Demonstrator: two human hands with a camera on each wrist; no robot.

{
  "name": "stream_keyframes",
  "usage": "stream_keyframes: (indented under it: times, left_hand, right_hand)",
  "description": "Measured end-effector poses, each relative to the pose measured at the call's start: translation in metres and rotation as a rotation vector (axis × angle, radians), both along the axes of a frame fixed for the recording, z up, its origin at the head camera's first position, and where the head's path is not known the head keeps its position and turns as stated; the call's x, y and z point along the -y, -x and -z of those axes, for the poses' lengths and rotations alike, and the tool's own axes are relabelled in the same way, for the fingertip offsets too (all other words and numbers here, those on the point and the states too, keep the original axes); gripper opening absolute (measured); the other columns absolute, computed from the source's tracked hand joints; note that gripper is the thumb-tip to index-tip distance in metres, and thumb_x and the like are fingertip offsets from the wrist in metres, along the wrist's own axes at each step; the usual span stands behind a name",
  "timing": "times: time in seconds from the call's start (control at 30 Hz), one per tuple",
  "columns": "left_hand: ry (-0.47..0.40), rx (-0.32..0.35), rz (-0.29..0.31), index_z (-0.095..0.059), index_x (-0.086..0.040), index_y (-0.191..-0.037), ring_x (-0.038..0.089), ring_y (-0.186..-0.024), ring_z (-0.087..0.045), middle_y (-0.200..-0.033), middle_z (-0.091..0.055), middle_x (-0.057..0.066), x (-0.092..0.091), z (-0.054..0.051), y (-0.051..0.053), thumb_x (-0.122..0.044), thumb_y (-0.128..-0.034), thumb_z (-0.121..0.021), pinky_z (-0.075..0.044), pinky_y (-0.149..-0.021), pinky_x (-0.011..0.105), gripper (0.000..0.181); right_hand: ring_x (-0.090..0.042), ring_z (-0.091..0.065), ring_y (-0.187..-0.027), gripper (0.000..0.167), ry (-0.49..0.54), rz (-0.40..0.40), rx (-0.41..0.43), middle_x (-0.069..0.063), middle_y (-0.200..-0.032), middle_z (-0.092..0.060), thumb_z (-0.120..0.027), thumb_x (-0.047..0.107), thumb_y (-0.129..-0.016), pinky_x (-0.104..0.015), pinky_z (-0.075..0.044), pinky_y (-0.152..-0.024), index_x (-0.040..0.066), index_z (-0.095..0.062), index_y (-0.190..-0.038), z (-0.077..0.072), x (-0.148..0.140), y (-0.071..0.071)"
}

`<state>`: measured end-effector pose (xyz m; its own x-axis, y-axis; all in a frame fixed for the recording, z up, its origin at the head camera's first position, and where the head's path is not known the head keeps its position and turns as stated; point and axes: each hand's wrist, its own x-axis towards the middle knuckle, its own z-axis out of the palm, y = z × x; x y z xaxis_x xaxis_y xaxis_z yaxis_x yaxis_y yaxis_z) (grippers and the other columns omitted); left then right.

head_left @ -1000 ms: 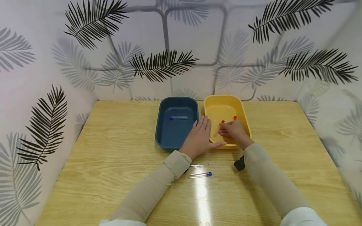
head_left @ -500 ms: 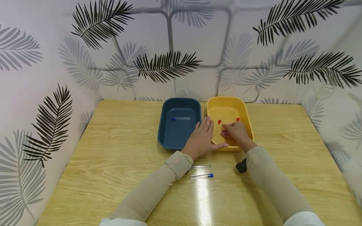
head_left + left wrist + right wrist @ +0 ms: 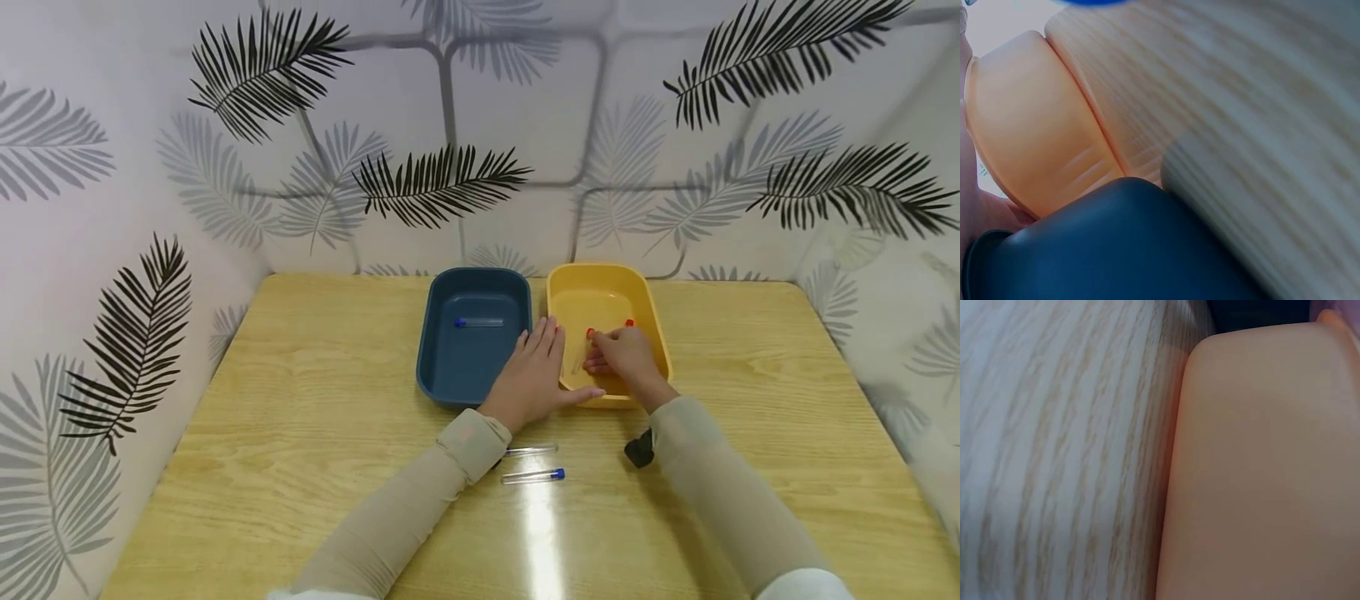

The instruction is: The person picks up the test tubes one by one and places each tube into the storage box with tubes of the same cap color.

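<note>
My left hand (image 3: 528, 379) lies spread over the adjoining rims of the blue tray (image 3: 426, 350) and the yellow tray (image 3: 652, 312), thumb out along the yellow tray's near edge. Inside the yellow tray, my right hand (image 3: 626, 354) pinches a clear tube by its red cap (image 3: 591, 332). Another red cap (image 3: 629, 322) shows just behind that hand, its tube hidden. A small red spot (image 3: 557, 330) appears beside my left fingertips. The left wrist view has the outer walls of the yellow tray (image 3: 1035, 125) and blue tray (image 3: 1110, 244); the right wrist view has the yellow tray's wall (image 3: 1260, 456).
A blue-capped tube (image 3: 480, 322) lies in the blue tray. On the table in front of the trays are a blue-capped tube (image 3: 532, 477) and another tube (image 3: 534, 450) partly behind my left wrist. A black object (image 3: 640, 450) is by my right sleeve. A patterned wall stands behind.
The red cap that stood apart from my right fingers half a second ago is gone from that spot; a red cap is now at my fingertips and a red spot shows farther left. My left hand stays put.
</note>
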<state>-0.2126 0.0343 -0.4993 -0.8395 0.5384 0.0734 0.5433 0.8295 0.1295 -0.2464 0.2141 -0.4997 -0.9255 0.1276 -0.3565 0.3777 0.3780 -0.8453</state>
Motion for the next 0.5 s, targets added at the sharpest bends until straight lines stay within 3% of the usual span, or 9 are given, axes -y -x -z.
stream_keyframes:
  times: [0.1, 0.3, 0.5]
  left_hand:
    - [-0.009, -0.013, 0.001, -0.019, -0.004, -0.148, 0.024, -0.141, -0.001, -0.154, -0.009, 0.014, 0.0, -0.0026, 0.0015, -0.087, -0.0711, -0.015, -0.01, -0.112, 0.043, 0.114]
    - [-0.004, -0.053, 0.011, -0.024, -0.003, -0.147, 0.027, -0.141, -0.007, -0.153, -0.015, 0.016, -0.0007, -0.0051, 0.0029, -0.087, -0.0727, -0.017, -0.015, -0.111, 0.044, 0.112]
    - [0.02, -0.043, 0.01, -0.023, -0.004, -0.147, 0.026, -0.141, -0.006, -0.153, -0.015, 0.015, -0.0006, -0.0045, 0.0033, -0.086, -0.0739, -0.016, -0.017, -0.11, 0.046, 0.11]
  right_hand:
    - [-0.019, -0.068, -0.066, 0.039, 0.009, 0.008, -0.074, -0.015, -0.085, -0.067, -0.05, 0.033, -0.096, -0.028, -0.054, -0.063, -0.004, -0.062, -0.105, -0.0038, 0.0003, 0.0008]
    - [-0.02, -0.064, -0.061, 0.052, -0.021, 0.021, -0.315, -0.017, -0.084, -0.065, -0.046, 0.045, -0.095, -0.028, -0.054, -0.055, -0.003, -0.063, -0.104, -0.0069, 0.0003, -0.0018]
    - [-0.024, -0.062, -0.064, 0.057, -0.086, -0.031, -0.464, -0.013, -0.082, -0.065, -0.044, 0.052, -0.094, -0.027, -0.053, -0.054, 0.0, -0.064, -0.104, -0.0054, 0.0028, -0.0039]
